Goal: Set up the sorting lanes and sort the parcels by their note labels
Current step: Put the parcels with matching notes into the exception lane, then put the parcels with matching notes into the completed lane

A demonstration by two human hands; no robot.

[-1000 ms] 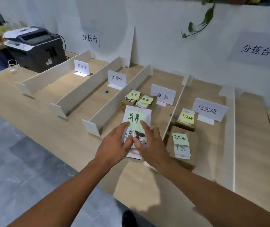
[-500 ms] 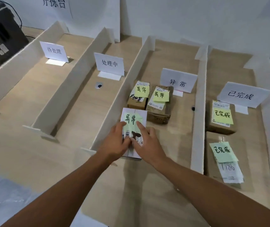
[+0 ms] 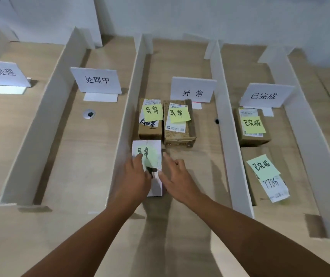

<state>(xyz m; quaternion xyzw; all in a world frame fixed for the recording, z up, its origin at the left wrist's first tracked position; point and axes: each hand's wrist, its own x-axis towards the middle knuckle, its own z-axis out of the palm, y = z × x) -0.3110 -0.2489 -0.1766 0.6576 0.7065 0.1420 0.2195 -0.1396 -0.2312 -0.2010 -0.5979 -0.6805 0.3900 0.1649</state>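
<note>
A white parcel [image 3: 147,145] with a green note reading 异常 lies in the third lane, just in front of two brown parcels [image 3: 150,129] [image 3: 180,134] with yellow 异常 notes. My left hand [image 3: 134,176] lies flat on its near half. My right hand [image 3: 177,176] presses its right edge with thumb and forefinger. The lane's sign 异常 [image 3: 193,90] stands behind them. The parcel's lower part is hidden under my left hand.
White dividers [image 3: 124,116] [image 3: 228,136] wall this lane. To the right, behind the sign 已完成 [image 3: 264,95], lie a brown box [image 3: 250,138] and a flat brown parcel [image 3: 250,186]. The lanes signed 处理中 [image 3: 97,79] and 待处理 [image 3: 2,71] hold no parcels.
The white parcel has slid farther into the 异常 lane, up to the brown parcels. My right hand shifted from its top to its right edge. The view has moved closer.
</note>
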